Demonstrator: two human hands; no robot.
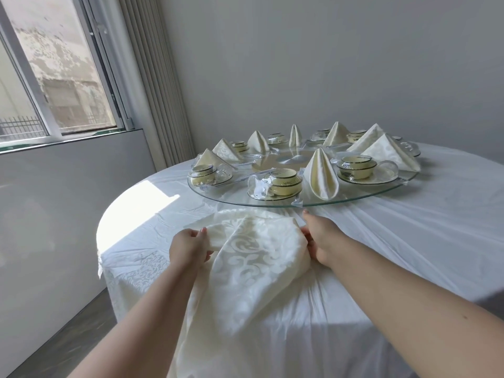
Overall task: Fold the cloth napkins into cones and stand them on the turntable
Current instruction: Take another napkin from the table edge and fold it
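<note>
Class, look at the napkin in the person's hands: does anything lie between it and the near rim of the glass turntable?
Nothing visible does. Both the left hand and right hand grip the napkin; only bare tablecloth separates it from the turntable.

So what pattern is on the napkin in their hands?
Cream-white napkin with a woven scrolling floral damask pattern, clearest in the head view.

Wrapped cup-and-saucer sets [283, 184] ring glass; white tablecloth [381, 241]; window [54, 64] left.

Soft daylight from the window [54, 64] casts a bright patch on the tablecloth [141, 203]; edges bend, wide-angle
</note>
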